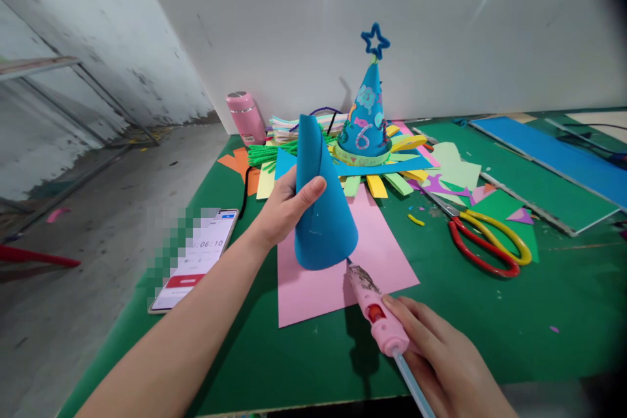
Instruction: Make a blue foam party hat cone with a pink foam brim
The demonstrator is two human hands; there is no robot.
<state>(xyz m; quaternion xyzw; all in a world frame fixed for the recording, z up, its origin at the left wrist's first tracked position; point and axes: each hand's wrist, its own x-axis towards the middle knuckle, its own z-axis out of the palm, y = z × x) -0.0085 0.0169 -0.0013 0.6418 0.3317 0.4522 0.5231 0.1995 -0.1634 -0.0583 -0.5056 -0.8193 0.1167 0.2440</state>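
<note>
My left hand (290, 206) is closed round a blue paper cone (324, 228), its thumb pressing near the overlapping seam. The cone stands roughly upright, narrow end up, over a pink paper sheet (313, 297). In my right hand (435, 346) is a pink hot glue gun (377, 313) with a clear glue stick coming out of its back. Its dark-stained nozzle points at the lower right rim of the cone; whether they touch I cannot tell. Behind stands a decorated blue party hat (366, 111) with a green brim band, a figure 6 and a dark blue star on top.
Scissors (482, 241) with red and yellow handles lie to the right, near paper scraps (453, 163). Green pipe cleaners (272, 153) and a pink bottle (245, 117) are at the back left. A phone (196, 264) rests at the table's left edge. A blue board (553, 153) lies far right.
</note>
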